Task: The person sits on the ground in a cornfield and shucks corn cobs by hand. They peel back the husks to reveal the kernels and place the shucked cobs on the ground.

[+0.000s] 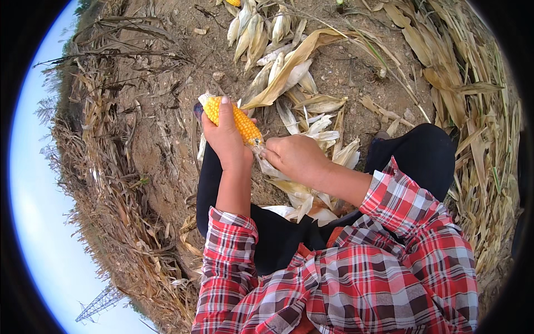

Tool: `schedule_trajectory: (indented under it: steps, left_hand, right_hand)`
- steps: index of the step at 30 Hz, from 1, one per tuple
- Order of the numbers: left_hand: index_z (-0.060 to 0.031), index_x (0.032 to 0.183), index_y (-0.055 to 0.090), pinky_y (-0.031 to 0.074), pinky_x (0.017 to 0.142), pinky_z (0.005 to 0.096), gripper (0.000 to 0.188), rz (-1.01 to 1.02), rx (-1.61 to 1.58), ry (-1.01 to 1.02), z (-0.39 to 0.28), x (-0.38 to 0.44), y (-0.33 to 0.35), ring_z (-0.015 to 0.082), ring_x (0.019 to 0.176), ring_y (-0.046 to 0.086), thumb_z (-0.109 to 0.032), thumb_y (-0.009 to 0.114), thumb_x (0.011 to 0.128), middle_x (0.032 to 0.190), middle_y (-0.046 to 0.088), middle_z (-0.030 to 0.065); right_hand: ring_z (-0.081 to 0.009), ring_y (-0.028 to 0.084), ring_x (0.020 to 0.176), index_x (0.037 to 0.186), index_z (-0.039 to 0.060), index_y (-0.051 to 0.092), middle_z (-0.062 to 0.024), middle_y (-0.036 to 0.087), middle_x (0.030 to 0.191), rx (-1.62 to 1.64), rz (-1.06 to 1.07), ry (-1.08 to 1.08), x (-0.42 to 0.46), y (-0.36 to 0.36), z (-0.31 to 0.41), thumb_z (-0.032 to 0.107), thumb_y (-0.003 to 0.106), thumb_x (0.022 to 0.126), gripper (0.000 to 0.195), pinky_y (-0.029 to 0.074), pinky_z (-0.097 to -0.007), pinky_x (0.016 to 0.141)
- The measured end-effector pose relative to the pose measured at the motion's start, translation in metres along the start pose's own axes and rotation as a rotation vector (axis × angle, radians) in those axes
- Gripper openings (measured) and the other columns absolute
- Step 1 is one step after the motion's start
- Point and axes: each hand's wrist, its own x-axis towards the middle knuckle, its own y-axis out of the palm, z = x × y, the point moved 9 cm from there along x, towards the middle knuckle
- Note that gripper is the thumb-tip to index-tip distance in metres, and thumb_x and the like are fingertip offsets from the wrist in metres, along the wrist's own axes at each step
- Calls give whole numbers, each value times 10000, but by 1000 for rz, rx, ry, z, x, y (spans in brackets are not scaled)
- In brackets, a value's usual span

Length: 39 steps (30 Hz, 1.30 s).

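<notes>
A yellow ear of corn (248, 127) is held slantwise in my left hand (227, 135), the thumb lying along its kernels. Most of its husk is off, and a pale stub shows at its upper end. The lower end has a few dark spots and dry, wispy strands (259, 148). There my right hand (298, 160) pinches the strands between thumb and fingers. Below and beside the hands, loose pale husks (323, 129) lie on the soil between my bent legs.
Several ears still in their husks (254, 35) lie in front, with part of a yellow ear (233, 2) at the top edge. A long dry leaf (288, 69) arches over them. Dry stalks (484, 125) are heaped at the right, more stalks (112, 179) at the left.
</notes>
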Motion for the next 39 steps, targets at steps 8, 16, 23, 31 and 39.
schedule_trajectory:
  steps: [8, 16, 23, 31, 39]
  left_hand:
    - [-77, 984, 439, 522, 515, 373, 240, -252, -120, -2, 3, 39, -47, 189, 633, 573, -223, 609, 899, 800, 542, 52]
    - [-85, 989, 486, 495, 615, 364, 278, 17, -462, -338, 23, 19, -16, 186, 737, 550, -350, 538, 922, 870, 549, 52]
    - [-58, 989, 498, 494, 626, 320, 310, 114, -446, -359, 26, -4, 12, 174, 740, 538, -352, 545, 904, 886, 527, 64]
    - [-67, 959, 489, 503, 569, 345, 279, -7, -416, -457, 43, 0, -14, 188, 685, 552, -325, 576, 896, 833, 541, 75]
    - [-55, 963, 473, 532, 572, 380, 260, -120, -250, -236, 7, 37, -57, 208, 672, 582, -306, 534, 932, 808, 548, 88]
  right_hand:
    - [-263, 588, 574, 714, 87, 502, -65, 500, 550, -87, 110, -415, -73, 30, 70, 206, 610, 823, 194, 461, -378, 515]
    - [-224, 528, 824, 1125, 9, 398, -111, 520, 985, 367, -166, -56, -13, -22, 4, 278, 760, 748, 587, 458, -361, 733]
    - [-207, 629, 762, 1049, -29, 550, -107, 645, 812, 945, 183, 220, -8, 46, -15, 218, 641, 844, 333, 488, -356, 702]
    - [-336, 633, 738, 793, 13, 579, -206, 621, 767, -79, 194, -32, -12, 25, 13, 229, 592, 852, 225, 495, -402, 623]
    - [-346, 636, 803, 1251, 15, 447, -199, 546, 1056, -253, 900, -247, -109, 114, -8, 280, 741, 716, 665, 521, -425, 654]
